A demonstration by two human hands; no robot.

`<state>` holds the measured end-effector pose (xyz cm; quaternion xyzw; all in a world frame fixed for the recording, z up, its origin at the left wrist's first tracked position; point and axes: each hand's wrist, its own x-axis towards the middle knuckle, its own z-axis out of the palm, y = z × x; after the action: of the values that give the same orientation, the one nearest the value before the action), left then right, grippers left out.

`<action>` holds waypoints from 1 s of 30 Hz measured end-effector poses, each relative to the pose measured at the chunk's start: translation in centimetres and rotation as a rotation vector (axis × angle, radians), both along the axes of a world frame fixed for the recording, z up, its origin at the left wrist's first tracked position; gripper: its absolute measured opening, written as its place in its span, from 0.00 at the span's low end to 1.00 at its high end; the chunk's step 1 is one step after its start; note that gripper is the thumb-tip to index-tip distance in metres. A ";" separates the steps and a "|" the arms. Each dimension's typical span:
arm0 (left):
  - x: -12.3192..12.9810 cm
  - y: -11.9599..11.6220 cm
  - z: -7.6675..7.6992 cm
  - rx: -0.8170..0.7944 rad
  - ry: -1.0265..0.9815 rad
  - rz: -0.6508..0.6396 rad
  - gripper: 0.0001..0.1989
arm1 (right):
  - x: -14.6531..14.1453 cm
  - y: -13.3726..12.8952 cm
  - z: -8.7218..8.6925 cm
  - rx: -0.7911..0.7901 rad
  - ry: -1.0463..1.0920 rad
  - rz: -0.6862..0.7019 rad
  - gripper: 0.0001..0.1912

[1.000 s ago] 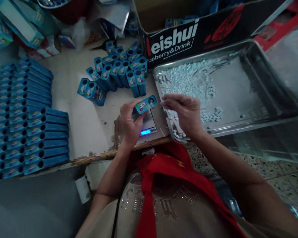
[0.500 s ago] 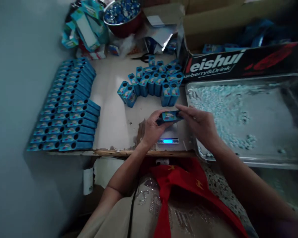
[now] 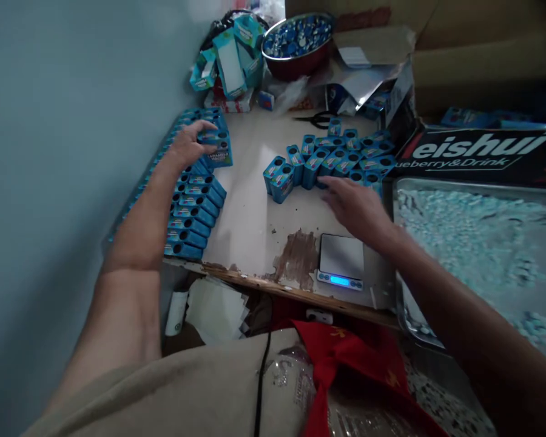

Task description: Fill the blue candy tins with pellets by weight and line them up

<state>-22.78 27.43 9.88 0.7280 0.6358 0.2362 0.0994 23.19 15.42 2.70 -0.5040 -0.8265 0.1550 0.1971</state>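
Note:
My left hand [image 3: 192, 144] is at the far end of the rows of blue boxes on the left, its thumb and fingers around a small blue box [image 3: 221, 156] with a round hole in its top. Lying rows of similar boxes [image 3: 192, 212] sit under and beside my left forearm. My right hand [image 3: 352, 205] is stretched toward the group of standing blue boxes [image 3: 315, 167]; its fingers are extended, fingertips close to or touching the nearest ones. Below it lies a small digital scale [image 3: 341, 256] with a lit blue display and a bare plate.
At right, a metal tray [image 3: 403, 321] holds many pale blue-white pieces. Behind it stands a black printed carton [image 3: 482, 149]. Scissors [image 3: 316, 119] and a red bowl [image 3: 295, 68] of blue wrapped pieces are at the back. A wall [image 3: 73, 121] borders the left.
My hands have parted from above the scale, where both held a blue box. The left has moved to the left rows, the right to the standing boxes. The view has turned left.

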 end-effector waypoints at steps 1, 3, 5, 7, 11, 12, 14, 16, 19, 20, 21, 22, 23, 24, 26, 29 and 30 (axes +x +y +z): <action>-0.8 0.0 -0.5 -0.085 0.014 0.003 0.19 | -2.9 1.4 0.4 -0.017 -0.052 0.035 0.32; -2.4 -0.8 -1.6 -0.202 0.032 -0.002 0.19 | -7.4 3.9 0.9 -0.055 -0.168 0.083 0.32; -3.8 -1.9 -2.6 -0.262 0.048 -0.012 0.20 | -9.9 5.9 1.0 -0.088 -0.268 0.086 0.29; -4.6 -2.9 -3.4 -0.295 0.058 -0.017 0.20 | -10.7 7.0 1.1 -0.099 -0.323 0.069 0.24; -3.5 -4.1 -5.0 -0.292 0.191 0.016 0.26 | -9.9 7.0 1.7 -0.104 -0.340 0.058 0.16; -2.9 -4.3 -5.5 -0.272 0.237 0.040 0.27 | -9.3 6.6 1.9 -0.108 -0.332 0.054 0.16; -1.9 -4.4 -6.5 -0.227 0.299 0.088 0.27 | -7.6 5.3 2.5 -0.113 -0.292 0.024 0.15; -1.4 -4.2 -7.5 -0.183 0.306 0.119 0.24 | -5.3 3.2 3.2 -0.121 -0.251 -0.045 0.14; -1.6 -3.6 -8.4 -0.131 0.286 0.114 0.25 | -1.2 -1.5 4.5 -0.163 -0.274 -0.178 0.14; -1.8 -3.5 -8.5 -0.118 0.282 0.108 0.25 | 0.0 -3.3 4.9 -0.183 -0.310 -0.218 0.14; -1.8 -3.5 -8.4 -0.102 0.280 0.100 0.25 | 1.0 -5.1 5.2 -0.205 -0.352 -0.253 0.14; -1.8 -3.5 -8.3 -0.079 0.277 0.090 0.24 | 1.8 -6.7 5.3 -0.230 -0.397 -0.283 0.14; -1.6 -3.6 -8.0 -0.045 0.267 0.077 0.23 | 2.3 -8.2 5.2 -0.259 -0.439 -0.306 0.14; -1.3 -3.7 -7.7 -0.006 0.244 0.052 0.23 | 2.5 -9.5 5.1 -0.287 -0.472 -0.325 0.15; -0.1 -4.2 -6.7 0.064 0.161 0.002 0.35 | 2.6 -11.2 4.4 -0.335 -0.497 -0.331 0.17; 2.7 -5.3 -4.7 0.088 0.021 -0.079 0.53 | 2.7 -12.5 3.6 -0.340 -0.438 -0.328 0.22; 3.7 -5.7 -3.9 0.058 -0.025 -0.134 0.54 | 3.1 -12.9 3.4 -0.318 -0.399 -0.329 0.24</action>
<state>-19.10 21.70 5.95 0.7685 0.5773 0.2563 0.1019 26.26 2.52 6.12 -0.6763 -0.7214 0.1465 -0.0281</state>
